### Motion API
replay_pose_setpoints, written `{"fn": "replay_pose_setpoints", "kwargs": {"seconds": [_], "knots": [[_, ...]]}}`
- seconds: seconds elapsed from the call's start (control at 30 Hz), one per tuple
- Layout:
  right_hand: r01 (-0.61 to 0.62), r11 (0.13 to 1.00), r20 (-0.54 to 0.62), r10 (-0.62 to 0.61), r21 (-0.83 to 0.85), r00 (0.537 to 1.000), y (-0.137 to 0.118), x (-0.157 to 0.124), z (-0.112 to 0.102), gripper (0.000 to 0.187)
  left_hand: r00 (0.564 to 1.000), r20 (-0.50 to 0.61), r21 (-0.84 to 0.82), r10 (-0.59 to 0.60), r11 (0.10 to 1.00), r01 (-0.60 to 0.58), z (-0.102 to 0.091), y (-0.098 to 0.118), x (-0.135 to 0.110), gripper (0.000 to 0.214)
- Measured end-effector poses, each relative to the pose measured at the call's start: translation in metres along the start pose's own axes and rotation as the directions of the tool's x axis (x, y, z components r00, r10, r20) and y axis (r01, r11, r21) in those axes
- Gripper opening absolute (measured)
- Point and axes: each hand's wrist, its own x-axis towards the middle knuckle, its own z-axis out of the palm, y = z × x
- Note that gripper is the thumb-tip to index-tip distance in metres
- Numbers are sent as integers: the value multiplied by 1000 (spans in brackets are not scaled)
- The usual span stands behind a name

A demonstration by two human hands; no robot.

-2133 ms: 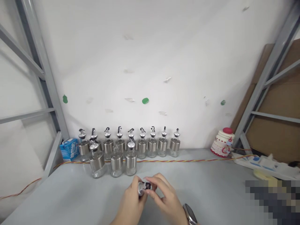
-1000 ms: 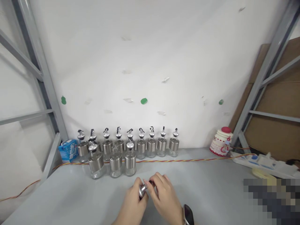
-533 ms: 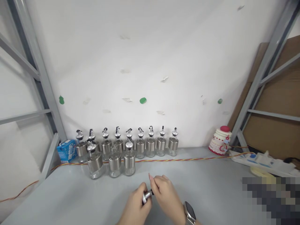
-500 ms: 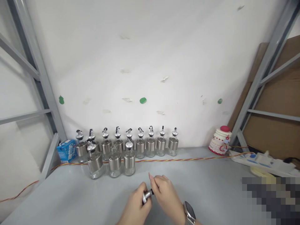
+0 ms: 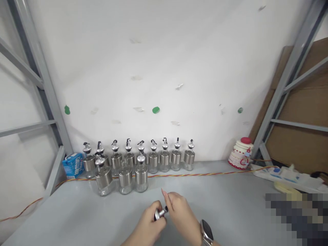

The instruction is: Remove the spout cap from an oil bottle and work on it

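Note:
Above the grey table, my left hand (image 5: 150, 223) grips a silver and black bottle pour spout (image 5: 161, 213), its tip pointing up to the right. My right hand (image 5: 182, 212) is closed with its fingers at the spout's black end; exactly what they pinch there is hidden. A glass bottle with a steel sleeve (image 5: 125, 177) stands without a spout in the front row. On either side of it are a left bottle (image 5: 104, 179) and a right bottle (image 5: 141, 177), each topped by a spout.
Several similar spouted bottles (image 5: 164, 160) line the wall behind. A blue carton (image 5: 73, 165) stands at the left end. A twisted red-yellow wire (image 5: 200, 175) crosses the table. To the right are a white and red jar (image 5: 240, 155) and a white tray (image 5: 289, 176).
My left hand has shifted slightly left and turned a little, so more of the spout shows between the hands. My right hand stays almost in place. The bottles have not moved.

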Motion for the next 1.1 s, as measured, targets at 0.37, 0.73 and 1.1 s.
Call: {"fn": "replay_pose_setpoints", "kwargs": {"seconds": [0.37,0.73,1.1], "knots": [[34,999,-83,-36,-31,996,9,1,-3,52,977,-79,375,197,914,-154,-10,27,-13,8],[-304,574,257,164,760,952,0,1,-16,23,956,33,-581,-291,773,255,-9,25,1,63],[-215,764,175,135,609,975,3,1,-14,35,987,98,-442,-130,883,160,-3,19,-4,55]]}}
